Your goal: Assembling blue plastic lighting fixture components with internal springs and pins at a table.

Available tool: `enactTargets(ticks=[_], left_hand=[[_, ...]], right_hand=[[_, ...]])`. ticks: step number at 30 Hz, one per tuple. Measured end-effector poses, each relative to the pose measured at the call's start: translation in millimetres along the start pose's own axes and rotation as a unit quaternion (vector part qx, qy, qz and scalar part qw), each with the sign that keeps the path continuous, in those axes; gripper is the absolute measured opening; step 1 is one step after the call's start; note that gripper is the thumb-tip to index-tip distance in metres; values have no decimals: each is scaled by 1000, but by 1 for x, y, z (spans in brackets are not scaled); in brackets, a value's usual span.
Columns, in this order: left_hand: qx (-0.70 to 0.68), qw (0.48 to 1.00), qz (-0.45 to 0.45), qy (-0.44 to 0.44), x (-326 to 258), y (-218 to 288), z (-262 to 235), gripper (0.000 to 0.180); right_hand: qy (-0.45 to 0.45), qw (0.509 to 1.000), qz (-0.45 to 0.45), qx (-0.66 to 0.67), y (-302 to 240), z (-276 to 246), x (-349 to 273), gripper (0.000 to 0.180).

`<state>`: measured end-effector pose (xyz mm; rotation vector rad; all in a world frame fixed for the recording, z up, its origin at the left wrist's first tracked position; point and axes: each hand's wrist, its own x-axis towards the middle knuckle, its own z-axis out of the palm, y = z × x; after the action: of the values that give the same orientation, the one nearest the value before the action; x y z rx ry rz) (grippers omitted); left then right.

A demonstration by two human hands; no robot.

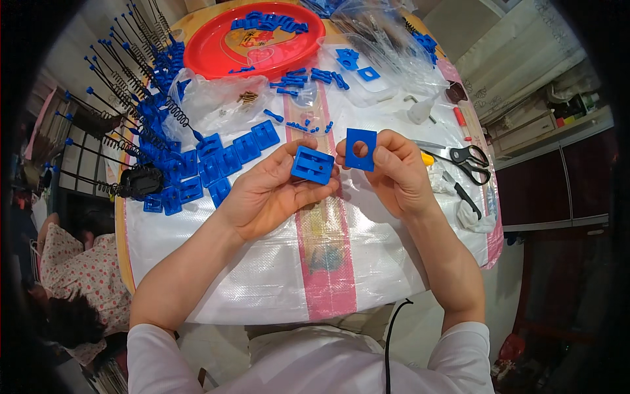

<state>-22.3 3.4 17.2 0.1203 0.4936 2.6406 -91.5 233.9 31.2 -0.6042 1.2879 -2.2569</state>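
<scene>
Above the middle of the table, my left hand (266, 197) grips a small blue plastic box (312, 165), its open side with inner ridges facing me. Thumb and fingers hold it at its edges. Just right of it, my right hand (401, 172) pinches a flat blue plastic plate (360, 150) with a round hole in its middle. The two parts are close together but apart. Left of my left hand lie several similar blue boxes (228, 157) in rows. Small blue pegs (308, 126) are scattered just beyond my hands.
A red basin (197, 58) with blue parts stands at the back. Coil springs on rods (128, 72) rise at the left. Black-handled scissors (469, 156), a black-handled knife (467, 197) and a small white bottle (420, 110) lie at right. Another person (79, 282) is at far left.
</scene>
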Motion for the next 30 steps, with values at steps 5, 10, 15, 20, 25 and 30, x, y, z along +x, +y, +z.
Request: enactTargets(ticks=[5,10,15,20,25,30], left_hand=[[11,1000,6,2,0,-2,0,46],[24,1000,-13,15,0,-1,2,46],[53,998,-31,15,-2,1,0,39],[55,997,-59,20,-4,3,1,39],[55,996,-63,29,-5,1,4,40],[26,997,-55,37,-7,-2,6,44]], right_hand=[[-25,999,-15,30,-2,0,1,14],[-22,999,-16,22,-7,6,2,15],[7,1000,13,-9,-4,6,0,20],[-7,999,39,-10,-10,14,3,19],[-42,993,33,-101,-24,19,15,18],[-43,984,27,-173,-36,37,10,17]])
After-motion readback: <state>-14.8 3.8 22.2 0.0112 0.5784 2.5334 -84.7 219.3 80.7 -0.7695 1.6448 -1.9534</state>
